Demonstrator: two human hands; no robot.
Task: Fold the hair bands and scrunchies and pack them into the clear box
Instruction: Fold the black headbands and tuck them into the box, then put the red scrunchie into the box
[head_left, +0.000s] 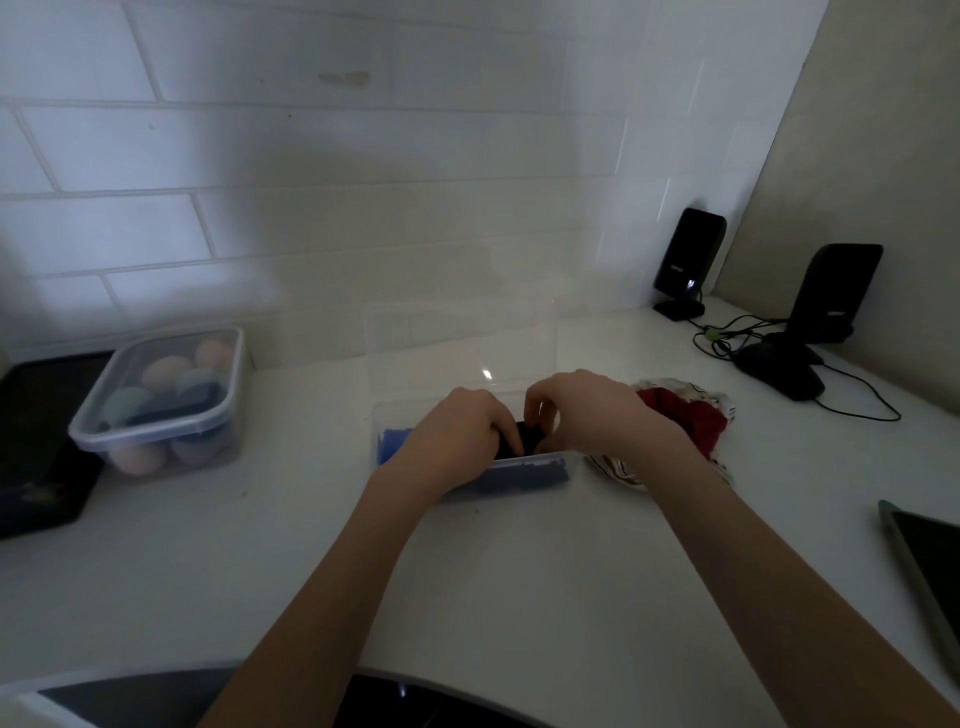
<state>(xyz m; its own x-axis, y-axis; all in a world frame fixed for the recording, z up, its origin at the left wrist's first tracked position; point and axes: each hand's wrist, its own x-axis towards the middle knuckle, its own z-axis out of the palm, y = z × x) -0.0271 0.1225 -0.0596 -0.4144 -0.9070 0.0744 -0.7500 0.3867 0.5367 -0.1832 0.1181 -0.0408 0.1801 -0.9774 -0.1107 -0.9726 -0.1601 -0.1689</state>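
Head view: a dark band (524, 441) is pinched by both hands, left hand (457, 431) and right hand (587, 410), inside the clear box (550, 465), so its fold is kept.

**Both hands meet, fingers curled**

Two bare forearms reach forward and converge. The left hand (462, 426) lies palm down, fingers bent downward at the tips. The right hand (582, 410) arches just beside it, fingers (535, 410) curled toward the left hand.

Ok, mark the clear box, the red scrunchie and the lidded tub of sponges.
clear box (556, 460): head view, on its near front wall.
red scrunchie (680, 413): head view, on its gathered red fabric.
lidded tub of sponges (156, 434): head view, on the lid's near rim.
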